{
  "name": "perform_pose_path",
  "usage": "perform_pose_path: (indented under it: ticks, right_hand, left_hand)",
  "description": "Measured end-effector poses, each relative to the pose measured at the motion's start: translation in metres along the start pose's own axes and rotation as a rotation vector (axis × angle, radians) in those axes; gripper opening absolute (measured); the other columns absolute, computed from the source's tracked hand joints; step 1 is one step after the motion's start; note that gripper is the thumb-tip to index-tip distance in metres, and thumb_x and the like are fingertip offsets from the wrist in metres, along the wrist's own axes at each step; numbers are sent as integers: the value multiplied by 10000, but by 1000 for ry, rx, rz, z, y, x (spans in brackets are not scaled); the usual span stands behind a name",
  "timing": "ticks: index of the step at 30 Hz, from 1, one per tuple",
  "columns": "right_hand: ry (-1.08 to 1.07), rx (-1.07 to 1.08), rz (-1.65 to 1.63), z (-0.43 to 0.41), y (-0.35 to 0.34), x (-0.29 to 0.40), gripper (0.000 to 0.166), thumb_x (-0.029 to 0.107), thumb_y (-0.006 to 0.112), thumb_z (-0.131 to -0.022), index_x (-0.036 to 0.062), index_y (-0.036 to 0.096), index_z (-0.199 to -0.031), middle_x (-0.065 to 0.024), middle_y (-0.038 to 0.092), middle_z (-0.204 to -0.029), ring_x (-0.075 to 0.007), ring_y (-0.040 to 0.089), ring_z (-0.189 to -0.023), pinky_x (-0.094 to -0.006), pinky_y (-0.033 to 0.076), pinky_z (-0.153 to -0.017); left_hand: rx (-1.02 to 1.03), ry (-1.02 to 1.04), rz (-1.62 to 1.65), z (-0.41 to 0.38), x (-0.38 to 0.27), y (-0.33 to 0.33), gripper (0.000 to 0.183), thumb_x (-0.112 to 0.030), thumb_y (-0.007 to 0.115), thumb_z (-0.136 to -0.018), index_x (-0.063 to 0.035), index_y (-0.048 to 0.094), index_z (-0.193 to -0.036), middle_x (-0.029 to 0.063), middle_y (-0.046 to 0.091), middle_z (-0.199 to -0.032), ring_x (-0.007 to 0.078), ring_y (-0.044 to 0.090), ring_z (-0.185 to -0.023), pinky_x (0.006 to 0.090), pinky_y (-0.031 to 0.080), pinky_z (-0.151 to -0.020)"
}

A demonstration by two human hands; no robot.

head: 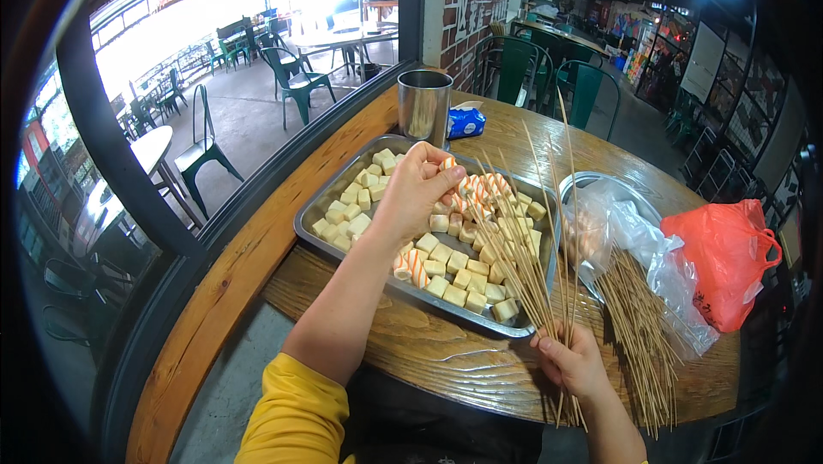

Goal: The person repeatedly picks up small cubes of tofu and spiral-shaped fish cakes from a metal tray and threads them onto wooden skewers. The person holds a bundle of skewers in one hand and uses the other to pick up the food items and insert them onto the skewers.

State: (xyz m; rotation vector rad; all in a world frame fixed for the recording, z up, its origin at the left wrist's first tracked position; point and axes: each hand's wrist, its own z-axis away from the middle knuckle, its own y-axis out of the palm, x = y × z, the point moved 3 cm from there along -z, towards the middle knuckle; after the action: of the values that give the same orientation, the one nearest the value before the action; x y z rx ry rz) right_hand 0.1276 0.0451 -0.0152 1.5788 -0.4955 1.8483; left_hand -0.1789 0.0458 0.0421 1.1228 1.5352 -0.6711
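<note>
My left hand (pixel 418 190) is raised over the middle of a metal tray (pixel 411 290), pinching an orange-and-white striped food piece between thumb and fingertips. Near the tray's front right corner, my right hand (pixel 569 358) grips a bundle of thin wooden skewers (pixel 530 284). Their upper ends fan out over the tray, and several striped pieces (pixel 479 190) lie at or on those ends; which are threaded I cannot tell. Pale yellow food cubes (pixel 456 261) are spread across the tray. More striped pieces (pixel 411 268) rest near its front edge, beside my left forearm.
Behind the tray stand a metal cup (pixel 424 104) and a blue packet (pixel 466 123). At right are a round metal dish (pixel 588 178), clear plastic bags (pixel 669 271), a red plastic bag (pixel 714 258) and a pile of loose skewers (pixel 636 335). A window frame borders the wooden table's left side.
</note>
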Motion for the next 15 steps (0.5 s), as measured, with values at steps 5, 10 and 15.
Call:
perform_pose_path:
  ticks: [5, 10, 15]
  right_hand:
    - [4, -11, -23, -1, -5, 3, 154, 135, 547, -923, -11, 574, -963, 12, 469, -567, -65, 395, -418, -201, 290, -383]
    - [5, -2, -58, -2, -6, 5, 155, 132, 547, -924, -8, 579, -982, 0, 466, -559, -72, 387, -417, -204, 302, -393]
    - [41, -14, -31, -2, -7, 2, 156, 141, 553, -922, -2, 584, -979, 3, 477, -564, -69, 392, -414, -201, 309, -391]
  left_hand:
    - [-35, 14, -828, 21, -28, -23, 381, -255, 728, -752, -44, 550, -1014, 68, 621, -812, 165, 603, -776, 315, 479, -688]
    - [437, -94, -1330, 64, -30, -21, 341, -247, 708, -703, -102, 657, -1008, 116, 634, -898, 283, 610, -888, 361, 474, -786]
    - [687, -91, -1165, 54, -25, -35, 368, -185, 696, -711, -92, 651, -1064, 132, 618, -906, 279, 606, -863, 347, 474, -780]
